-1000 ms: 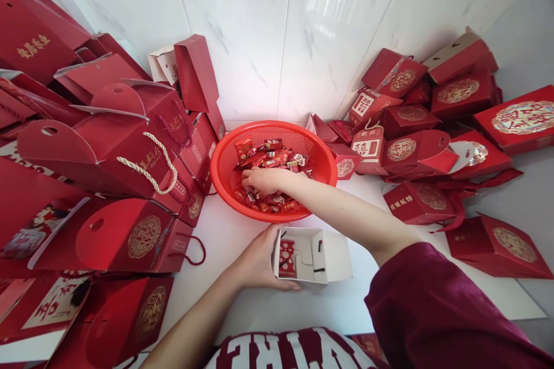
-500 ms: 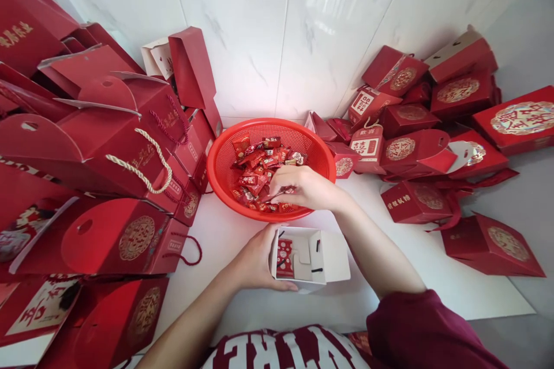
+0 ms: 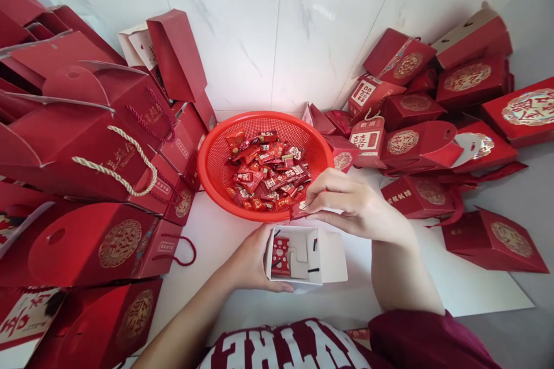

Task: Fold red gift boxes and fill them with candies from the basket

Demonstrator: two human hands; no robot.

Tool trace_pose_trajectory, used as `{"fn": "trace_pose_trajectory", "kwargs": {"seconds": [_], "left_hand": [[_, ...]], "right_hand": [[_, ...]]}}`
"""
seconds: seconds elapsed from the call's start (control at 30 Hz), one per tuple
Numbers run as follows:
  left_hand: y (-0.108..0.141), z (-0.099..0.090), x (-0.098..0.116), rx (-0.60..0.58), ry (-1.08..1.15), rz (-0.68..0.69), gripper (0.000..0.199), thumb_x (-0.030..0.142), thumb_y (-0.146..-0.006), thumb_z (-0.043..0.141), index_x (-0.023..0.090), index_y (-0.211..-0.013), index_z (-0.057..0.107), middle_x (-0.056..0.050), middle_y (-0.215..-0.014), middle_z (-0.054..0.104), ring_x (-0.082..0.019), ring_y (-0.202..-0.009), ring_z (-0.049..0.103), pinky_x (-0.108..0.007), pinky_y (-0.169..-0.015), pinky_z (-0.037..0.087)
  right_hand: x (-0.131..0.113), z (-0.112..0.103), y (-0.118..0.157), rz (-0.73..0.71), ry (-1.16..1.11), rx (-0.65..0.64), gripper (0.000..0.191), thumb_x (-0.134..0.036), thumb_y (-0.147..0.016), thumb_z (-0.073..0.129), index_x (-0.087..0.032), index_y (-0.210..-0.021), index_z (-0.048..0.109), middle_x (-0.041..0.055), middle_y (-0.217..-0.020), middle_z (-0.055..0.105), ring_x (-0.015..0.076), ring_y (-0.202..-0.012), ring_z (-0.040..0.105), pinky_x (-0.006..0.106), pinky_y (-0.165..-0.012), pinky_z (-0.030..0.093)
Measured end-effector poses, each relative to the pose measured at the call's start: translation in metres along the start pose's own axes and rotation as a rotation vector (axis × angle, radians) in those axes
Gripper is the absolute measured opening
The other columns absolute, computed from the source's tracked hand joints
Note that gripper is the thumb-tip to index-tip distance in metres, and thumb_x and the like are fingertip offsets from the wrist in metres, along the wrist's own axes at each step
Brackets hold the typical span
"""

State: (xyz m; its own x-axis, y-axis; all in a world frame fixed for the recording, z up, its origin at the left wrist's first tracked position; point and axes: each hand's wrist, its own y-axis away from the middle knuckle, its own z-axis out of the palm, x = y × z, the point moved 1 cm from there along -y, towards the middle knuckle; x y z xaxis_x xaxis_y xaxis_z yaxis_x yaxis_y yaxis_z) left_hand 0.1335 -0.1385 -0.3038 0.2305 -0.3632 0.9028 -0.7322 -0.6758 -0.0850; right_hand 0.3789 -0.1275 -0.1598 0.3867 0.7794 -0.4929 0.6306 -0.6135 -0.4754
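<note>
From the head view, our right hand point(image 3: 363, 207) lifts a red sweet point(image 3: 298, 210), fingers pinched on it, by the red basket's point(image 3: 259, 215) near rim. Our left hand point(image 3: 251, 259) clamps the open white box point(image 3: 333, 256). Moving the sweet calls for a snug pinch, we think.

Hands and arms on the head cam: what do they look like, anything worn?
Left hand and right hand: bare, no gloves, rings or watch visible. Right arm: loose maroon sleeve. Left sleeve out of frame. Shirt front: maroon, big white lettering.
</note>
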Motion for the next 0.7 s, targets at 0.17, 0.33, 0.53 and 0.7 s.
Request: {"fn": "trace_pose_trajectory", "kwargs": {"seconds": [0.17, 0.33, 0.53, 0.7], "left_hand": [[-0.001, -0.001, 0.001, -0.001, -0.021, -0.002, 0.111, 0.049, -0.049, 0.093, 0.023, -0.141, 0.036, -0.014, -0.139, 0.053, -0.037, -0.126, 0.054, -0.05, -0.108, 0.045], [-0.001, -0.002, 0.0, -0.018, -0.03, -0.022, 0.11, 0.05, -0.049, 0.093, 0.023, -0.139, 0.036, -0.014, -0.134, 0.056, -0.037, -0.12, 0.058, -0.052, -0.104, 0.047], [-0.002, -0.003, 0.005, -0.028, -0.028, -0.025, 0.109, 0.05, -0.051, 0.092, 0.022, -0.139, 0.034, -0.015, -0.139, 0.053, -0.035, -0.127, 0.054, -0.05, -0.108, 0.044], [-0.004, -0.003, 0.008, -0.037, -0.025, 0.015, 0.108, 0.049, -0.054, 0.092, 0.024, -0.141, 0.033, -0.015, -0.14, 0.052, -0.035, -0.128, 0.053, -0.05, -0.109, 0.043]], "right_hand": [[0.001, 0.003, 0.002, 0.044, -0.06, -0.139, 0.012, -0.015, -0.098, 0.056, -0.016, -0.1, 0.068, 0.009, -0.104, 0.064, 0.0164, -0.097, 0.059, 0.029, -0.084, 0.048], [0.001, 0.011, 0.0, 0.144, -0.121, -0.342, 0.011, -0.019, -0.095, 0.063, -0.017, -0.093, 0.073, 0.0036, -0.086, 0.062, 0.013, -0.078, 0.057, 0.024, -0.068, 0.044], [0.008, 0.021, 0.002, 0.322, -0.086, -0.426, 0.005, -0.017, -0.088, 0.071, -0.017, -0.083, 0.071, 0.0006, -0.085, 0.067, 0.0128, -0.076, 0.059, 0.024, -0.068, 0.042], [0.011, 0.036, 0.0, 0.442, 0.01, -0.487, 0.01, -0.012, -0.085, 0.068, -0.016, -0.076, 0.069, -0.0006, -0.076, 0.068, 0.0118, -0.067, 0.058, 0.023, -0.062, 0.04]]}}
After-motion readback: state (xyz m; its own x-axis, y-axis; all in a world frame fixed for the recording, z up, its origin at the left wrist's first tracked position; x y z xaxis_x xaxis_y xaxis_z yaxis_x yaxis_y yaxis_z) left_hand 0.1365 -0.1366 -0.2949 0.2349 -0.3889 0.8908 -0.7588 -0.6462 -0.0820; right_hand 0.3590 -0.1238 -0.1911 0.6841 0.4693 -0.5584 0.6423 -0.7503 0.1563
